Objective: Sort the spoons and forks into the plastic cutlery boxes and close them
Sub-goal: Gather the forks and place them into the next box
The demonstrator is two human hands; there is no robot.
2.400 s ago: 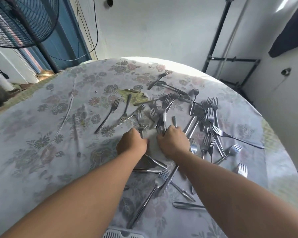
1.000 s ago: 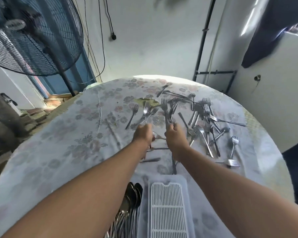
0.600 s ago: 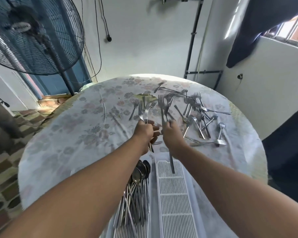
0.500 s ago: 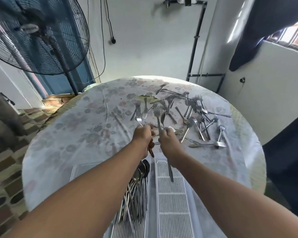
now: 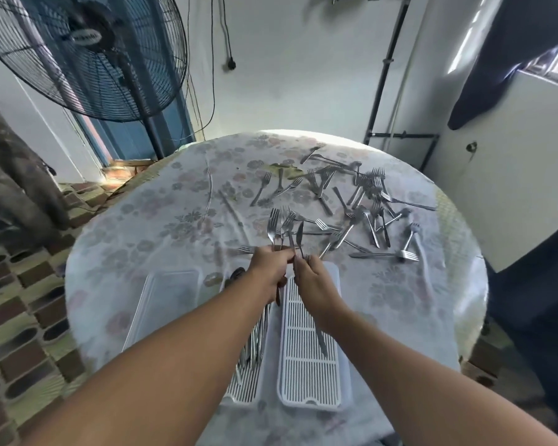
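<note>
Both hands are busy above the two boxes: the left hand (image 5: 269, 265) grips a fanned bunch of forks (image 5: 279, 226), tines up, and the right hand (image 5: 314, 280) pinches one fork (image 5: 320, 336) whose handle hangs over the right-hand box (image 5: 310, 375). Squaring the handles together before lowering them lengthwise would probably help. The left-hand box (image 5: 247, 381) already holds cutlery, a clear lid (image 5: 161, 304) lies further left, and loose forks (image 5: 368, 214) still litter the far counter (image 5: 142, 226).

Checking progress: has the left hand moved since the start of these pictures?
Yes. The left hand lifted off the tablecloth with several forks, toward the white box.
</note>
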